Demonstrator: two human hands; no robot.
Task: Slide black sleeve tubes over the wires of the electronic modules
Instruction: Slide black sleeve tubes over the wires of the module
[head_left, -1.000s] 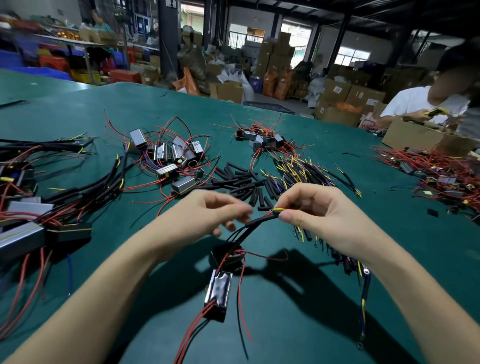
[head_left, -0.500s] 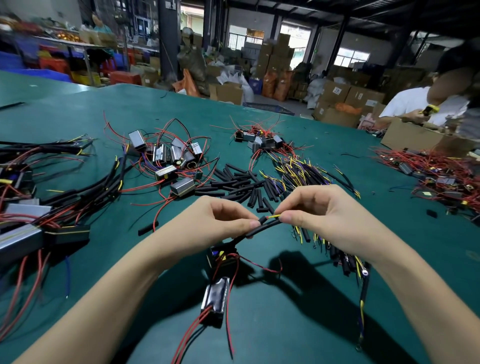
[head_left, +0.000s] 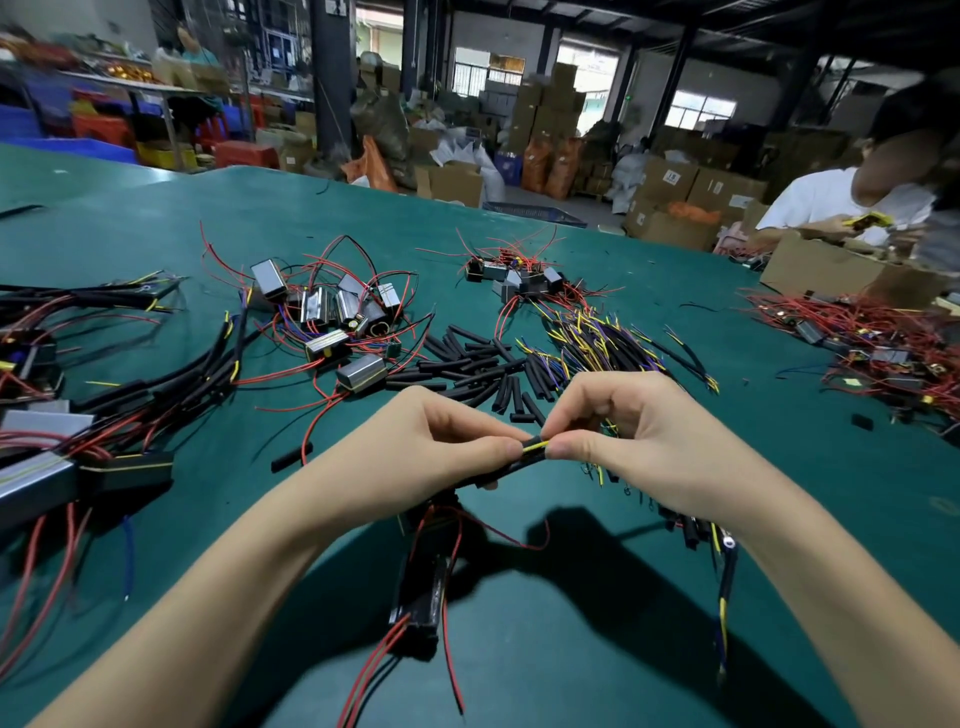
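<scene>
Over the green felt-covered table (head_left: 519, 649), both hands meet just above the surface. The left hand (head_left: 441, 447) has its thumb and fingers curled around a short black rubber sleeve tube (head_left: 522, 461), pinching it near its open end. The right hand (head_left: 634, 431) pinches a thin yellow wire (head_left: 536, 445) between thumb and forefinger, right at the tube's mouth, so the two sets of fingertips almost touch. Only a short bit of yellow shows between them.

Below the hands hangs a dark rectangular electronic module (head_left: 421, 597), slightly blurred, with red leads trailing from its lower end toward the near edge of the table.

Beyond the hands lies a loose heap of spare black sleeve tubes (head_left: 483, 364). To its left sits a cluster of silver-cased modules tangled in red wires (head_left: 332, 322); to its right, a spread of already sleeved wires with yellow tips (head_left: 613, 338). At the far right, another person in a white shirt (head_left: 831, 202) works beside a cardboard box (head_left: 831, 270).
</scene>
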